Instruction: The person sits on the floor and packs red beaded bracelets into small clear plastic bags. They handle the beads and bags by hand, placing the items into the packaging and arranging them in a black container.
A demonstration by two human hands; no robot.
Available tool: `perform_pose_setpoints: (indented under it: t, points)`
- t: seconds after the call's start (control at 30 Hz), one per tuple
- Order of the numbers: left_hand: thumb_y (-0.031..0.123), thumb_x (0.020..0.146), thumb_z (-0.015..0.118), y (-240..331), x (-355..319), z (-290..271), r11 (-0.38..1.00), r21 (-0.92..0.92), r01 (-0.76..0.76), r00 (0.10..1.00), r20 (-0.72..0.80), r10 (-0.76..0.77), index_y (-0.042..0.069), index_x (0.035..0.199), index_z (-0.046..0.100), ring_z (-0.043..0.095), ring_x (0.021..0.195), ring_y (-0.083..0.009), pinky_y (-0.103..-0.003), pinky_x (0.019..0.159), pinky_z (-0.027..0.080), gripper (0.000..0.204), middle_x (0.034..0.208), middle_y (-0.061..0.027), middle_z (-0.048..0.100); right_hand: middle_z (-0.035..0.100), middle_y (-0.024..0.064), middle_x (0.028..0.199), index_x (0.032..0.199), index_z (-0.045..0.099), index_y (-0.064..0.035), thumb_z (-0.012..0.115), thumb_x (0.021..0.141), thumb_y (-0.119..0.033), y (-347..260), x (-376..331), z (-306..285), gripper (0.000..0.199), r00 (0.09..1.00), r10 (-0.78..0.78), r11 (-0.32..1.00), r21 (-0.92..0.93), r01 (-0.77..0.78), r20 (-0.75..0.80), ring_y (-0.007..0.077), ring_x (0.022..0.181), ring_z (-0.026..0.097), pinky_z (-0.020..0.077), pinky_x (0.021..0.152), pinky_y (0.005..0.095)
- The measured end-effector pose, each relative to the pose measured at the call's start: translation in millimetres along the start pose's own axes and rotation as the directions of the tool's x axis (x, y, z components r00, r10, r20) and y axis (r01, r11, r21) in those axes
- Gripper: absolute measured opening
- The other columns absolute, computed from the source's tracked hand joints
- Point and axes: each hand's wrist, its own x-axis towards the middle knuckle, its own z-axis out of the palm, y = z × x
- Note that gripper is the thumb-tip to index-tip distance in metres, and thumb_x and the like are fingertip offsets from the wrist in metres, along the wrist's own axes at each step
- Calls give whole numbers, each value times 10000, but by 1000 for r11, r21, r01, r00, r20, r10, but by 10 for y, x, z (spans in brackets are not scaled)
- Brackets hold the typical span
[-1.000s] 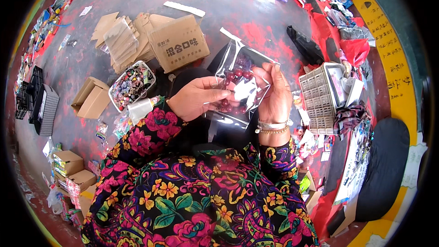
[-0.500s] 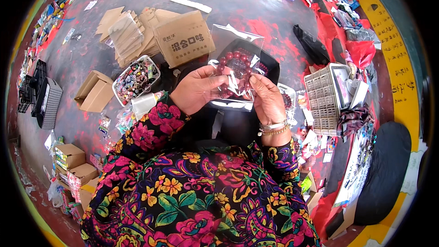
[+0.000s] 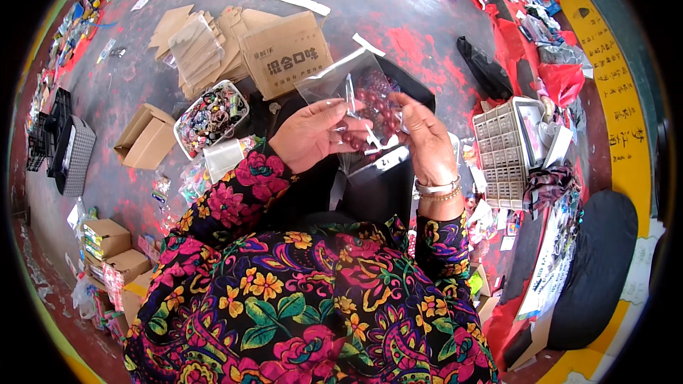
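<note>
Clear plastic bag (image 3: 356, 96) w/ dark red beads (image 3: 373, 110) inside, held up between both hands just over the lap. Left hand (image 3: 309, 135) grips bag's lower left side, thumb on top, fingers curled under. Right hand (image 3: 423, 135) pinches right edge, bracelets at wrist. Behind bag: brown cardboard box (image 3: 284, 53) on red-stained floor. To the left, white tray (image 3: 211, 117) full of small mixed items. Grey plastic basket (image 3: 501, 160) near right hand.
</note>
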Motion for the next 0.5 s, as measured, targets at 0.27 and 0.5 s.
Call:
perform_pose_setpoints:
  t: [0.27, 0.5]
  points:
    - [250, 955, 410, 18, 100, 21, 906, -271, -323, 942, -185, 281, 55, 1281, 400, 427, 1210, -278, -439, 1054, 302, 381, 1241, -186, 486, 632, 19, 959, 1067, 584, -33, 630, 845, -168, 326, -78, 82, 263, 990, 139, 970, 201, -134, -11, 84, 821, 587, 456, 667, 207]
    - [229, 958, 400, -105, 66, 143, 884, -319, -342, 939, -146, 310, 78, 1289, 403, 391, 1238, -264, -442, 1069, 276, 364, 1288, -173, 446, 650, 17, 818, 940, 642, -46, 632, 830, -99, 354, -17, 285, 122, 996, 28, 964, 267, -5, -83, 85, 715, 592, 431, 612, 200]
